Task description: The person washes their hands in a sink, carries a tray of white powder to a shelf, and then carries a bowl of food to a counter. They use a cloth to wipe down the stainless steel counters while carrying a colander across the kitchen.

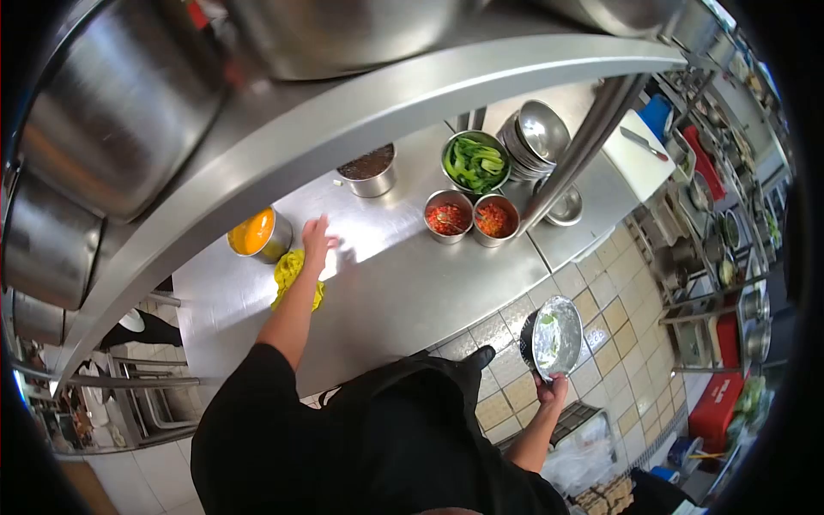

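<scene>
My left hand (316,244) is over the steel table (412,287), fingers apart and partly blurred, with nothing in it. Beside its wrist lies a crumpled yellow-green cloth (290,273), next to a metal pot of orange liquid (254,233). Out past the table's front edge, my right hand (551,388) grips the rim of a metal bowl (558,339). The bowl is tilted, its inside showing whitish residue and green bits. A dark perforated container (527,342) shows behind the bowl; whether my fingers hold it too is unclear.
Along the table stand a pot of dark contents (369,182), a bowl of green vegetables (475,163), two pots of chopped red food (448,216), stacked bowls (541,133) and a cutting board (639,163) with a knife. A shelf rail (343,107) crosses overhead. A crate (592,438) stands below.
</scene>
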Available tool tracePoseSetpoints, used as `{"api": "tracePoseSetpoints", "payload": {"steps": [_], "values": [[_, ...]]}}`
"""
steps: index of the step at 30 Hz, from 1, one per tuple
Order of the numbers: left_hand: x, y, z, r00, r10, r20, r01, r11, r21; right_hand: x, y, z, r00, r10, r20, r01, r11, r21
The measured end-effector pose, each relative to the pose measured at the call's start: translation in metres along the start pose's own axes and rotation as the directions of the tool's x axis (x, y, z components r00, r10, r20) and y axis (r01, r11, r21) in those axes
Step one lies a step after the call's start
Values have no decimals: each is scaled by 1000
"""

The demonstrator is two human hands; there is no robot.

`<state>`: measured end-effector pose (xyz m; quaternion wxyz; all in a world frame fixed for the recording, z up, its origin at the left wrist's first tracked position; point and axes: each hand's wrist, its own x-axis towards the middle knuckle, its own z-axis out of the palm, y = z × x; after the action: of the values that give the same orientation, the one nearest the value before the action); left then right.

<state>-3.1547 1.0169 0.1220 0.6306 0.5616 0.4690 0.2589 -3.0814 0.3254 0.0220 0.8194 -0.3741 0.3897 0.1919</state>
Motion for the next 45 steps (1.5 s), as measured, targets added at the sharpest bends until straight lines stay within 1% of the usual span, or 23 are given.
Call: {"api": "tracePoseSetpoints", "payload": {"steps": [1,3,4,5,8,11,12,15,16,17,19,20,21,23,24,25,27,29,31,34,40,43,45], "values": [[12,24,38,995,-101,5,101,986,-129,2,1,-2,999,2,36,-3,1000,25],[42,59,86,979,-178,103,198,952,-234,6,6,-14,999,-2,33,2,1000,-2],[67,59,98,981,-175,78,188,959,-213,6,4,-17,999,-7,33,7,1000,-18],[90,52,107,984,-172,53,179,964,-196,-5,4,-10,1000,-11,-14,10,999,-40],[113,36,121,984,-61,-169,52,997,-56,-7,3,-23,996,-3,85,5,999,-32],[76,45,122,953,-107,-284,75,990,-120,-6,2,-31,998,26,-54,-28,999,-35],[69,39,116,954,-93,-286,41,982,-184,-7,1,-31,998,10,-66,-13,999,-46],[50,21,86,957,-96,-274,53,986,-159,-9,-6,-25,999,25,24,-24,998,-50],[30,28,76,953,-144,-268,100,980,-171,-9,-9,-22,999,41,5,-41,998,-45],[13,32,63,963,-163,-216,108,964,-242,-5,-12,-19,999,44,20,-43,997,-57],[-3,23,33,964,-195,-182,148,958,-244,-3,-16,-13,997,62,42,-58,994,-91],[-13,16,17,968,-174,-184,117,952,-282,-1,-18,-9,999,25,-31,-27,996,-79],[-29,22,1,968,-159,-193,101,955,-279,4,-21,-9,999,34,-41,-39,991,-126],[-52,30,-31,969,-121,-214,62,962,-264,12,-26,-7,997,71,-28,-75,981,-177],[-56,27,-54,978,-64,-199,9,964,-266,18,-27,-5,996,83,-14,-84,987,-135],[-65,34,-74,974,-75,-214,10,957,-288,16,-28,3,997,70,-31,-75,983,-169],[-87,49,-113,966,-101,-239,18,945,-327,16,-30,13,998,64,10,-60,974,-218],[-115,66,-147,957,-56,-285,-28,959,-282,20,-33,18,990,103,92,-81,973,-215],[-135,63,-187,954,-32,-297,-62,951,-303,19,-32,26,995,89,36,-80,978,-194],[-158,37,-242,920,4,-392,-122,953,-279,13,-28,37,998,59,28,-52,977,-206],[-165,-32,-313,780,-203,-591,-56,919,-390,11,-27,24,997,75,21,-68,968,-243],[-168,-66,-334,775,-218,-593,-78,899,-432,2,-25,22,997,70,18,-63,967,-246],[-173,-87,-343,800,-175,-573,-97,906,-412,-1,-23,19,997,80,0,-77,965,-249]]}}
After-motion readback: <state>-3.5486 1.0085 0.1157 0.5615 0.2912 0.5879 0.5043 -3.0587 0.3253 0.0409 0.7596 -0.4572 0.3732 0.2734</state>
